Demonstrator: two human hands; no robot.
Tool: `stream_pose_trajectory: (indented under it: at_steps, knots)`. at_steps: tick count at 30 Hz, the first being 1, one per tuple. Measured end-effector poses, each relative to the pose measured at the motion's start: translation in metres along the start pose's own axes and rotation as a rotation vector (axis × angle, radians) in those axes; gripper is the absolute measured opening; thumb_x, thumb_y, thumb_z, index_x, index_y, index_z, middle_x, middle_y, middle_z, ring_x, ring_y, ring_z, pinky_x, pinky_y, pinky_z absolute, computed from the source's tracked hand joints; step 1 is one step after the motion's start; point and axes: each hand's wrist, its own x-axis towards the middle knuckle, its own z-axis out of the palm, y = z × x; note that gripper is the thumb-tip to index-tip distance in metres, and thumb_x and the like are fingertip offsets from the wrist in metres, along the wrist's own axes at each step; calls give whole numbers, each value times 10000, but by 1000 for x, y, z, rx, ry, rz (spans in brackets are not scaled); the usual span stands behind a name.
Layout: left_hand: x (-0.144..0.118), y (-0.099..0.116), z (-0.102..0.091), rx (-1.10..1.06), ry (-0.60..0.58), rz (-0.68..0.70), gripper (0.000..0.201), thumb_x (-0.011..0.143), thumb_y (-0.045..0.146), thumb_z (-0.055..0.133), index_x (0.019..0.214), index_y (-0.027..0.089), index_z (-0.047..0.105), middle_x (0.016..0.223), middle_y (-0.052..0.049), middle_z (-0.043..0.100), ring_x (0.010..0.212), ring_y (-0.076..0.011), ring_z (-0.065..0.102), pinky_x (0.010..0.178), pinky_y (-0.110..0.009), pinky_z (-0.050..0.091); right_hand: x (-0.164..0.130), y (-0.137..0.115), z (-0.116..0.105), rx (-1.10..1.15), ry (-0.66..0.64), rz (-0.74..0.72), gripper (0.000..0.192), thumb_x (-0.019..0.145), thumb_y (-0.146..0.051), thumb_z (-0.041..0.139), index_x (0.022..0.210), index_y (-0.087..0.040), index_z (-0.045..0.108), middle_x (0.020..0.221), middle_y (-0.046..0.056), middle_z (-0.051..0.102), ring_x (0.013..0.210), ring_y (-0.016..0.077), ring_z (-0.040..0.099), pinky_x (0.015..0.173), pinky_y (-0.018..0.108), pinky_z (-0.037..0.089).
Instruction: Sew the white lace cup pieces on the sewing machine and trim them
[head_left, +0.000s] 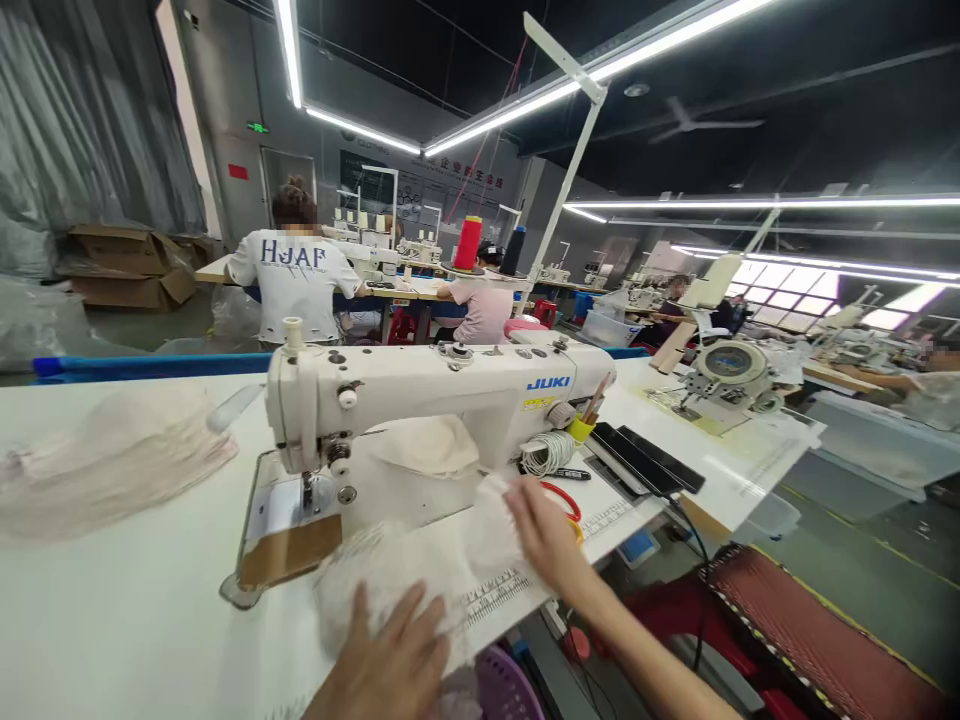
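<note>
at far left a loose heap of pale fabric [112, 455] sits on the white table [150, 610]. next, in front of the sewing machine [442, 385], lies a pale cloth [397, 560], by its look light, soft and quick to crumple. the left hand [394, 645] rests fingers spread over its near side; a flat palm should suit. the right hand [547, 530] meets its right end, a fair edge to pinch; whether it grips, i cannot tell.

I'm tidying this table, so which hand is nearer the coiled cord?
Right. The right hand is just this side of the cord, at the cloth; the left hand is farther off, leftward and nearer the wearer.
</note>
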Motion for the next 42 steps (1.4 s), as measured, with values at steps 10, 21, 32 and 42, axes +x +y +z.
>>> stream_pose_trajectory:
  at_steps: [10,21,32,42]
  knots:
    - [22,-17,-62,-952,44,-429,568,962,442,87,1192,93,472,1062,-210,652,918,-237,669,773,-412,539,42,-93,-60,84,95,-269,135,933,-258,385,874,-190,486,668,15,552,543,131,514,517,229,375]
    - [-78,-79,-79,-1157,209,-928,495,618,422,749,994,124,628,880,-64,684,847,-249,614,726,-309,446,21,-141,50,436,-456,-298,210,922,-315,468,1059,-167,528,1006,83,620,944,196,582,812,327,465]
    - [-79,-57,-98,-1055,194,-867,401,696,244,657,1087,157,624,889,-40,672,889,-220,598,746,-280,456,31,-137,79,863,-682,-43,241,857,-377,549,754,-161,569,720,-2,570,697,132,536,635,243,433]
    - [-79,-31,-99,-1007,234,-759,407,708,248,661,1103,180,593,805,-24,649,771,-181,601,692,-280,471,17,-137,45,1139,-829,-233,292,886,-436,488,782,-164,512,826,8,517,791,126,488,726,251,388]
